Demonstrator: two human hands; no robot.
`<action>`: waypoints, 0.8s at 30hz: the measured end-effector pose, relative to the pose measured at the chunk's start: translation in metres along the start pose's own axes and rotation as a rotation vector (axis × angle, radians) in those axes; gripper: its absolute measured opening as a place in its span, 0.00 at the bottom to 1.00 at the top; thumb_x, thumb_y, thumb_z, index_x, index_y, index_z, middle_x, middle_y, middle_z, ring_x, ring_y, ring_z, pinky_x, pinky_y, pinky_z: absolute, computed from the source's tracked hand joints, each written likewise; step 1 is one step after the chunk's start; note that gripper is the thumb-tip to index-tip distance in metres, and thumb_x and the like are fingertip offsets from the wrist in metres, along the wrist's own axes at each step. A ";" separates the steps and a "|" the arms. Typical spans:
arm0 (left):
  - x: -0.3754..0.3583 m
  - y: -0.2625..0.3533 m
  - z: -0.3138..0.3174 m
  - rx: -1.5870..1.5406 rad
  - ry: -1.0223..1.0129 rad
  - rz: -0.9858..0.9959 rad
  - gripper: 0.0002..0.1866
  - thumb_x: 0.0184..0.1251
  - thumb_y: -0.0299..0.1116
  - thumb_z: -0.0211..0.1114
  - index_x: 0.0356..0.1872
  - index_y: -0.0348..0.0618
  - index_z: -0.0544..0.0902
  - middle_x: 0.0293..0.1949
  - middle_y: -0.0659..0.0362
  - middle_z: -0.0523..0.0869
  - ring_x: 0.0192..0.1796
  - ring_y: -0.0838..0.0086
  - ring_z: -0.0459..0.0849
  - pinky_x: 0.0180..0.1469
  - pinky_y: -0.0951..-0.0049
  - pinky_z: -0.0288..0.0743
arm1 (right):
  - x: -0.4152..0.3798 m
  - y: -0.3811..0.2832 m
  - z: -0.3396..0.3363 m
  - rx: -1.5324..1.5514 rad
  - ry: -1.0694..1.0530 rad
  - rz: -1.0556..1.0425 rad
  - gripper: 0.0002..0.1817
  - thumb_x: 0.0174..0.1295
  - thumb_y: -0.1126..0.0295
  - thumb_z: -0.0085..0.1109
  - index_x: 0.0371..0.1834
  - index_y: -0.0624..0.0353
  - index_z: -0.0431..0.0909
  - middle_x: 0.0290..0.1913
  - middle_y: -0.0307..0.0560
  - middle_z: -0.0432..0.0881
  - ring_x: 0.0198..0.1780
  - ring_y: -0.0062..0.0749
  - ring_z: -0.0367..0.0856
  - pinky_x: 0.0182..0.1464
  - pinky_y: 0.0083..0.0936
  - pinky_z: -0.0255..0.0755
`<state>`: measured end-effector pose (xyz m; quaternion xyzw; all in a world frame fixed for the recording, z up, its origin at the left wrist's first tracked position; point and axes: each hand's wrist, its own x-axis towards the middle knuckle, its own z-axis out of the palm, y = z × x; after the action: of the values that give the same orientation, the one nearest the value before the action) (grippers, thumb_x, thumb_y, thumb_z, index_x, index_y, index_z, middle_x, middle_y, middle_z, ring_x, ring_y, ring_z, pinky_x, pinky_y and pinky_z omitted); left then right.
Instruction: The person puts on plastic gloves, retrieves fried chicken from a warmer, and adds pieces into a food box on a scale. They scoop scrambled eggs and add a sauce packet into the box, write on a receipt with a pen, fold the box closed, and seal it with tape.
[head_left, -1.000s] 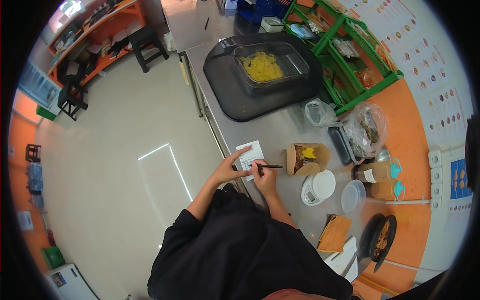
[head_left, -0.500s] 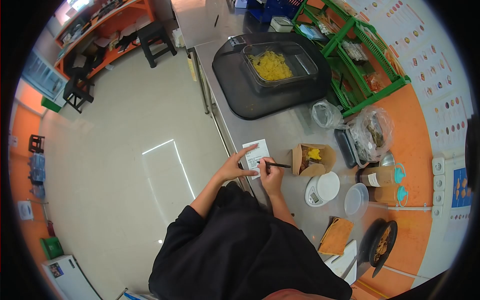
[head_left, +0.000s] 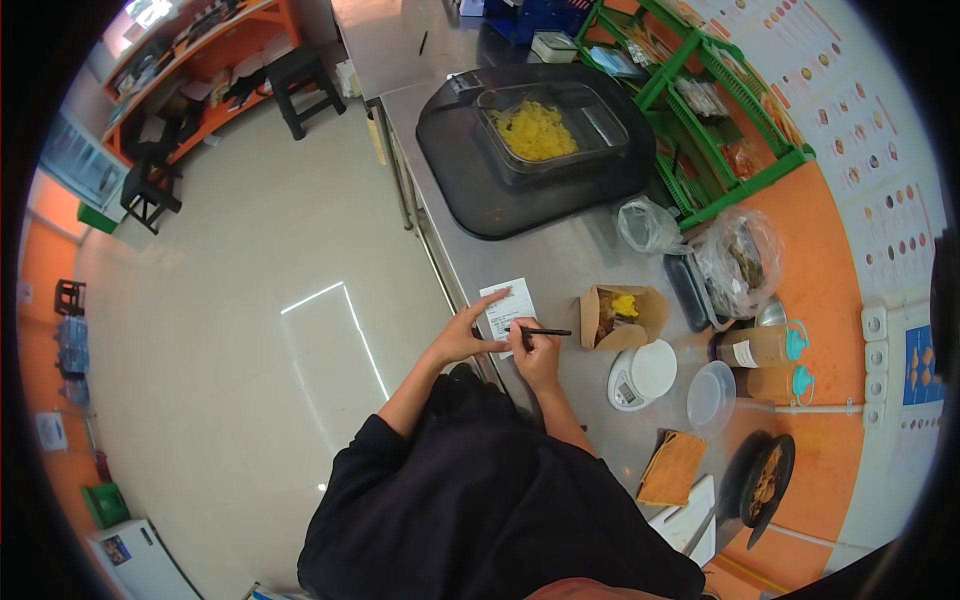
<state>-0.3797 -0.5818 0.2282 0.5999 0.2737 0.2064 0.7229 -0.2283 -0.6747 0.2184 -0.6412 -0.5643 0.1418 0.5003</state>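
Observation:
A printed white slip (head_left: pixel 518 297) lies on the steel counter near its front edge. My left hand (head_left: pixel 462 335) rests on the slip with thumb and index finger spread apart. In my right hand (head_left: pixel 537 356) is a black pen (head_left: pixel 550 332), its tip against the paper and its other end pointing right. To the right of that hand stands an open cardboard box (head_left: pixel 648 318) with brown and yellow food inside. A white kitchen scale (head_left: pixel 652 371) is just in front of the box.
A black lidded warmer (head_left: pixel 480 190) showing yellow food covers the counter's back part. Green racks (head_left: pixel 690 130), a plastic bag (head_left: pixel 745 265), sauce bottles (head_left: pixel 765 348), a round plastic tub (head_left: pixel 711 399), a brown folder (head_left: pixel 672 470) and a black bowl (head_left: pixel 785 490) line the right side.
The whole view has shifted slightly, so the counter items appear a little further left. The right hand and pen have moved slightly over the slip; the left hand stays spread on it.

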 end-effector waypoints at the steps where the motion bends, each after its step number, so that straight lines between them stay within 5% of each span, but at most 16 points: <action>1: 0.000 0.001 0.000 -0.008 -0.007 -0.006 0.50 0.48 0.28 0.79 0.74 0.60 0.63 0.60 0.48 0.78 0.34 0.73 0.86 0.28 0.76 0.83 | 0.000 -0.001 0.000 0.008 -0.001 0.009 0.06 0.66 0.73 0.60 0.35 0.65 0.80 0.21 0.41 0.82 0.21 0.16 0.78 0.24 0.17 0.68; 8: -0.001 -0.001 -0.001 0.019 0.004 0.026 0.49 0.48 0.28 0.78 0.74 0.59 0.63 0.57 0.50 0.80 0.34 0.74 0.86 0.28 0.77 0.83 | -0.003 0.001 0.003 -0.072 0.113 -0.022 0.05 0.65 0.73 0.61 0.36 0.65 0.79 0.22 0.42 0.82 0.23 0.18 0.81 0.25 0.18 0.71; 11: -0.002 -0.003 -0.001 0.013 -0.005 0.009 0.48 0.49 0.30 0.79 0.74 0.61 0.63 0.61 0.48 0.76 0.33 0.73 0.86 0.27 0.77 0.82 | -0.003 0.002 0.005 -0.035 0.118 0.004 0.05 0.65 0.73 0.61 0.35 0.65 0.79 0.20 0.42 0.80 0.21 0.17 0.78 0.24 0.18 0.69; 17: 0.003 -0.033 -0.001 0.070 0.032 -0.041 0.40 0.52 0.37 0.79 0.68 0.62 0.70 0.53 0.48 0.69 0.26 0.72 0.83 0.29 0.75 0.83 | 0.002 -0.007 0.000 -0.043 0.085 -0.028 0.05 0.64 0.74 0.61 0.33 0.65 0.79 0.18 0.39 0.75 0.18 0.16 0.70 0.21 0.19 0.63; 24: -0.003 -0.025 0.001 0.114 0.045 0.006 0.39 0.51 0.40 0.79 0.66 0.62 0.71 0.51 0.48 0.68 0.25 0.72 0.83 0.32 0.75 0.83 | 0.000 -0.004 0.000 -0.045 0.070 -0.005 0.05 0.65 0.74 0.61 0.34 0.64 0.79 0.19 0.39 0.77 0.19 0.15 0.72 0.22 0.19 0.64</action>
<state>-0.3821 -0.5895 0.2043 0.6361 0.2996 0.2060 0.6806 -0.2306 -0.6754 0.2217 -0.6553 -0.5510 0.1052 0.5059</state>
